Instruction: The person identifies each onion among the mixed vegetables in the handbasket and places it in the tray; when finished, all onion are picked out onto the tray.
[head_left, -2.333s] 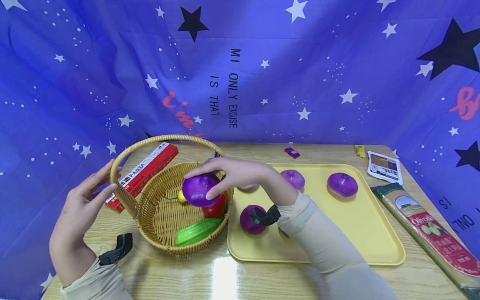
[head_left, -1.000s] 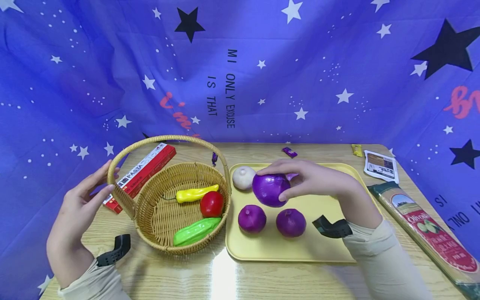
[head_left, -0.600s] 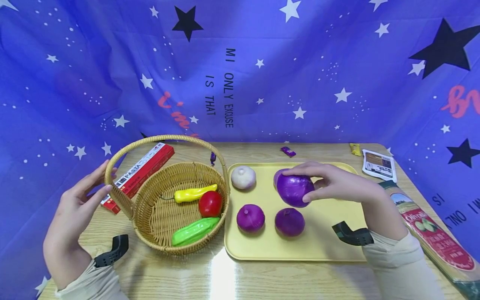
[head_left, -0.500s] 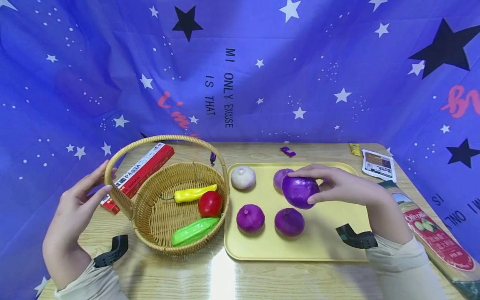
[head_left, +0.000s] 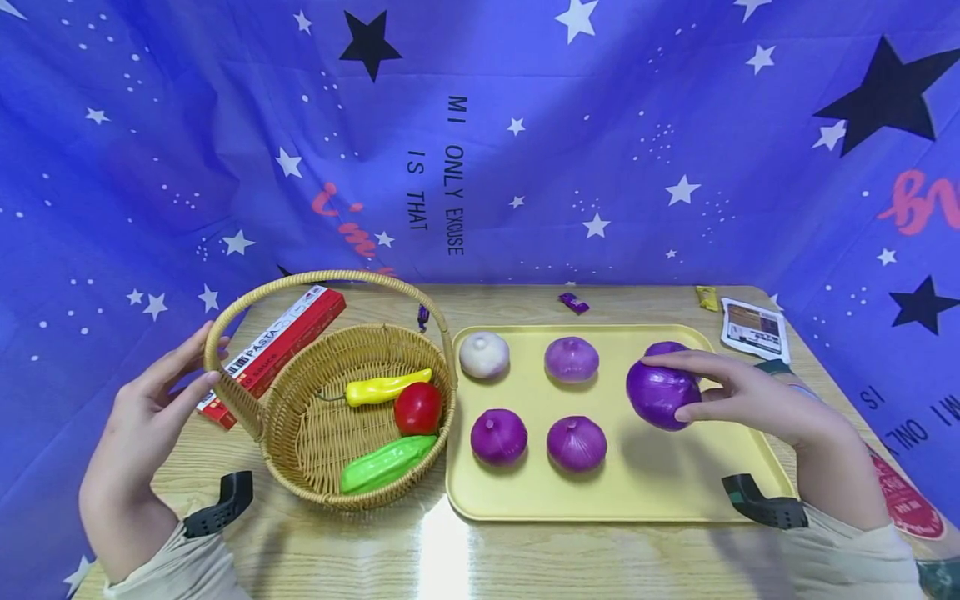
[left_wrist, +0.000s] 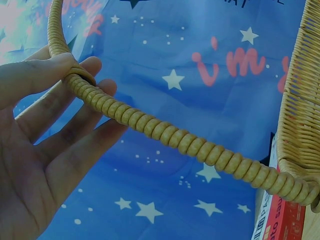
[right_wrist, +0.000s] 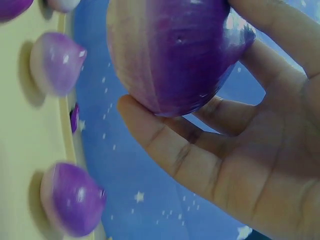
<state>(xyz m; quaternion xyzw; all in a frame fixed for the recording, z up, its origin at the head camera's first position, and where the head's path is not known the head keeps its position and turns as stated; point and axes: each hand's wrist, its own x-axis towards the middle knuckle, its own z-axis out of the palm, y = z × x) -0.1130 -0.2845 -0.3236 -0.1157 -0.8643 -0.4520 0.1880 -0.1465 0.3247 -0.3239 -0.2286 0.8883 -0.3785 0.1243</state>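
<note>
My right hand point(head_left: 750, 396) grips a large purple onion point(head_left: 654, 398) between thumb and fingers, raised above the right part of the yellow tray point(head_left: 675, 487); the right wrist view shows this onion point(right_wrist: 175, 55) up close. Just behind it, another purple onion point(head_left: 666, 347) is partly hidden. Two dark purple onions, a front-left one point(head_left: 498, 437) and a second point(head_left: 577, 444), sit on the tray with a paler onion point(head_left: 572, 360) and a white garlic bulb point(head_left: 483, 356). With thumb and fingertips my left hand point(left_wrist: 55, 120) pinches the handle point(left_wrist: 165, 135) of the wicker basket point(head_left: 318, 454).
Inside the basket lie a yellow pepper point(head_left: 386, 387), a red tomato point(head_left: 417, 408) and a green vegetable point(head_left: 387, 464). A red pasta box point(head_left: 281, 350) is behind it. Small wrapped candies, a white packet point(head_left: 755, 331) and a long pasta bag point(head_left: 911, 500) lie around the tray.
My right hand has carried the onion from over the basket rightward across the tray to its right part, uncovering the garlic and paler onion. My left hand stays on the basket handle.
</note>
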